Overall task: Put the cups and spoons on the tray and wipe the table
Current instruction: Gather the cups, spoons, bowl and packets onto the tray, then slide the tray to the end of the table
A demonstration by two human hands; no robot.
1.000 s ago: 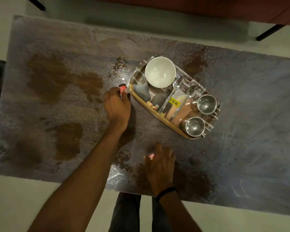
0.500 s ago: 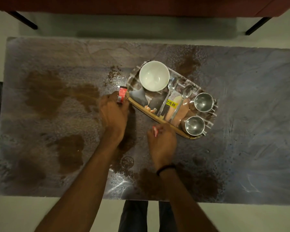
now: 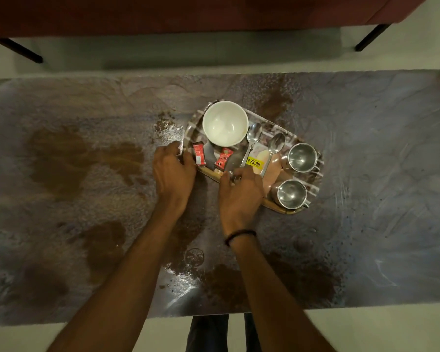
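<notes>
An oval printed tray with a wood-coloured near rim (image 3: 285, 210) is sitting at the centre of the frame on a dark, glossy stone-patterned table (image 3: 381, 174) that is showing brown stains (image 3: 61, 161). Two shiny steel cups (image 3: 301, 158) (image 3: 290, 194) are standing at the tray's right end, and two steel spoons (image 3: 253, 138) (image 3: 274, 146) are lying side by side to their left. A round white bowl (image 3: 225, 127) is sitting at the tray's upper left, with two small red sachets (image 3: 198, 153) (image 3: 222, 160) lying just below it. The left hand (image 3: 172, 171) is hovering at the tray's left rim, fingers loosely bent, nothing showing in it. The right hand (image 3: 239, 191) is curling its fingers over the near rim; whether it is gripping anything, I cannot tell.
</notes>
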